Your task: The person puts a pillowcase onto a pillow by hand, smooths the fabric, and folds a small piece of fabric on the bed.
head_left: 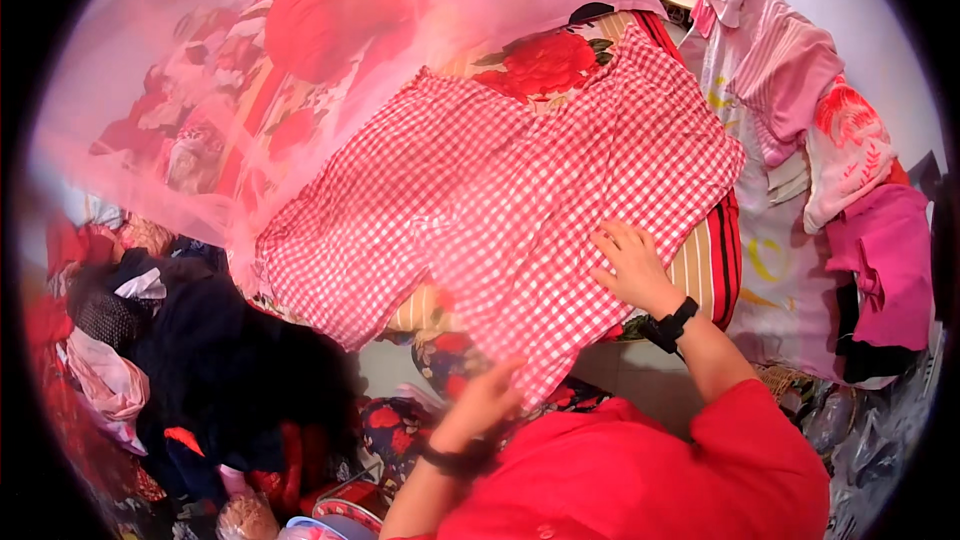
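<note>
A red-and-white checked garment lies spread over the bed, some creases running across it. My right hand rests on its right part with the fingers stretched out and apart, a black watch on that wrist. By the garment's near lower edge is my left hand, wearing a dark band. Motion smears its fingers, so I cannot tell whether they grip the cloth. Sheer pink netting hangs over the garment's left part and veils it.
The bed has a floral, striped sheet. Dark clothes are heaped at the left, with more clothes behind the netting. Along the right hang or lie pink garments. A blue-rimmed container stands at the lower edge.
</note>
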Tool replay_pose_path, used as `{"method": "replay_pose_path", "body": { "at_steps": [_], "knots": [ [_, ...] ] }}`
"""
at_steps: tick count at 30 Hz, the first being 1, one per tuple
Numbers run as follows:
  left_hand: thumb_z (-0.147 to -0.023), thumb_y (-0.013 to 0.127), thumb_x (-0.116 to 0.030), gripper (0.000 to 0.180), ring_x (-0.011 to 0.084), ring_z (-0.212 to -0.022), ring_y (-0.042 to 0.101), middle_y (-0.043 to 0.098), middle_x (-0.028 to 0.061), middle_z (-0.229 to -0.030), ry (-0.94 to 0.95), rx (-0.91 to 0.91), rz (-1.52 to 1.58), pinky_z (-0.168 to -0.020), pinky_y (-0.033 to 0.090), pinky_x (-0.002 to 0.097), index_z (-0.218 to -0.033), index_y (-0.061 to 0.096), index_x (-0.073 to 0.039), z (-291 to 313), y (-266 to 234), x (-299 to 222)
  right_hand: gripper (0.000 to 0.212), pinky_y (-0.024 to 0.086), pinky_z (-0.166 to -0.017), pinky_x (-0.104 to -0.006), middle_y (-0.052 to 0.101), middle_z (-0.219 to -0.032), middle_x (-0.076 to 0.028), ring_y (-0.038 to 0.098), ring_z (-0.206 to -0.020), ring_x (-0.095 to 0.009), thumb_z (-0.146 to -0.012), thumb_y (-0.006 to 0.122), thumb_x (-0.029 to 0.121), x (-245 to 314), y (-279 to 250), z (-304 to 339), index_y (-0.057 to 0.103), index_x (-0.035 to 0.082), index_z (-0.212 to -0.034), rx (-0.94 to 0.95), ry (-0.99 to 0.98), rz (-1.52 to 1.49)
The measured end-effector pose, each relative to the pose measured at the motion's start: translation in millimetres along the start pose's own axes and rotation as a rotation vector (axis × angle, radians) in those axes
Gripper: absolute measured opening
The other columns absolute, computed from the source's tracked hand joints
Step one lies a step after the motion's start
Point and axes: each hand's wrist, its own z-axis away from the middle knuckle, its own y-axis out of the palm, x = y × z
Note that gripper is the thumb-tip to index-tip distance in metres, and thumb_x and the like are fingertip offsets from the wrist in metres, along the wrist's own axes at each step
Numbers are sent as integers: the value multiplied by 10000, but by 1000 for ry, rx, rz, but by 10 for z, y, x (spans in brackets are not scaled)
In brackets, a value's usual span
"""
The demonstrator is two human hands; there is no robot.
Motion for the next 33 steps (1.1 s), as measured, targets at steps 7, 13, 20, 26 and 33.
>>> {"method": "replay_pose_path", "body": {
  "at_steps": [7,13,20,26,33],
  "knots": [
    [-837,633,-20,311,241,-820,644,652,120,-999,498,-716,-569,-726,519,332,-1146,599,-13,-248,-183,-89,488,355,-1027,-433,554,-1261,-162,498,-1199,-324,-760,714,225,-125,-151,-290,585,27,-1187,-120,-60,-165],
    [-823,645,-121,400,349,-1185,494,523,167,-1281,559,-661,-786,-962,405,454,-1210,559,-69,-906,-270,-337,500,341,-1027,-470,502,-1333,-196,467,-1227,-359,-818,652,280,-1190,-26,-216,553,45,-1247,-110,126,154],
    [-854,631,-297,594,381,-1353,335,391,170,-1445,415,-600,-819,-1084,293,490,-1388,442,-116,-959,-355,-44,502,284,-1085,-447,440,-1422,-142,380,-1334,-321,-902,584,269,-1383,92,-182,487,63,-1348,-88,243,120],
    [-814,674,-326,663,382,-1363,320,371,168,-1459,425,-571,-754,-1088,289,489,-1392,430,-113,-948,-380,-74,487,298,-1074,-458,442,-1422,-148,394,-1323,-335,-908,575,266,-1487,115,-120,492,58,-1341,-109,211,125],
    [-751,705,-524,878,367,-1401,258,313,181,-1502,212,-684,-837,-1110,217,511,-1421,373,-65,-995,-398,-29,472,334,-1046,-470,511,-1337,-173,454,-1252,-350,-832,632,257,-1299,71,-258,554,54,-1250,-168,171,113]
  ]
}}
